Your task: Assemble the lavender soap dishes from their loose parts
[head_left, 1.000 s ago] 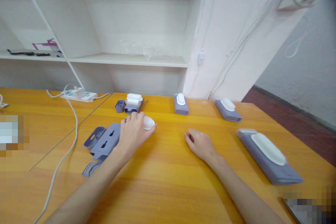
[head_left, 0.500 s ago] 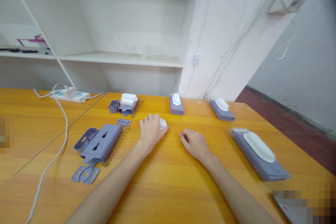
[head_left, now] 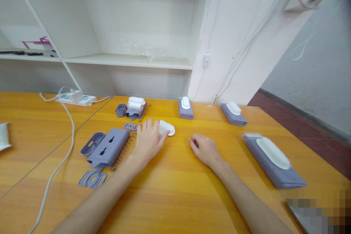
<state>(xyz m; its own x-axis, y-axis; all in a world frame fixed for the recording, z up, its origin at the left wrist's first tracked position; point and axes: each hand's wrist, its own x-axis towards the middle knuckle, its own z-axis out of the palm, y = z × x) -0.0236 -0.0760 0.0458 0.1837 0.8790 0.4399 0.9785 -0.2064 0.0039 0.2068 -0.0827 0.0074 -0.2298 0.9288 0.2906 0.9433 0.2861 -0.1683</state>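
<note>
White shelves [head_left: 131, 62] stand behind a wooden table [head_left: 175, 197]. Left of both hands lie a cord [head_left: 73, 131] and a purple case [head_left: 116, 146]. The left hand [head_left: 149, 139], fingers spread, covers one end of a white oval piece [head_left: 168, 128] (whether it grips, I cannot tell). The right hand [head_left: 204, 150], curled closed, rests apart, left of a purple box [head_left: 285, 179].

"Is any lettering readable on the white oval piece [head_left: 168, 128]?"
"None."
"And the power strip [head_left: 87, 99], far to the piece's left?"
"Nothing legible there either. The flat object [head_left: 305, 217] to the piece's front right is partly pixelated, so any marks cannot be told."
</note>
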